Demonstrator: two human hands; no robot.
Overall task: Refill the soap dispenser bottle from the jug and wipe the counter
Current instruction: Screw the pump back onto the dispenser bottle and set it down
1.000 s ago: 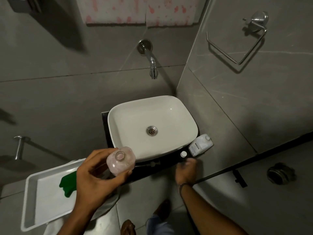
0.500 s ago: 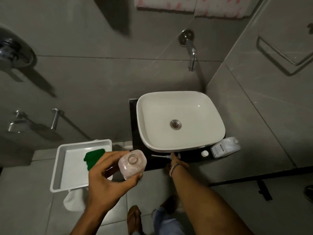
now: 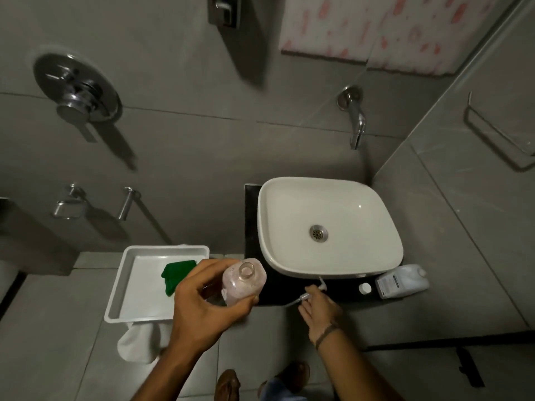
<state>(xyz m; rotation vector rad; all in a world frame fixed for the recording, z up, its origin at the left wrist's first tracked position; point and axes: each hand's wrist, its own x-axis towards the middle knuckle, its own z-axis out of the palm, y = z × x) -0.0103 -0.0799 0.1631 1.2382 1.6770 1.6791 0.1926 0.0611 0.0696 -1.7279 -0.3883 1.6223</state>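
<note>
Over the dark counter, looking straight down from the head camera: left hand is wrapped around the bottle, fingers curled behind it and thumb across the front. Bottle is upright, mouth open with no pump on it, pinkish soap inside, held in the air just left of the counter's front corner. Right hand is down at the counter's front edge, fingertips pinching the pump, whose thin tube trails left along the edge. White basin sits on the counter under the wall tap. To the right, the jug lies on the counter beside the basin, and a small white cap stands just beside it. Left of the bottle, a white tray holds a green cloth, partly hidden by the left hand.
</note>
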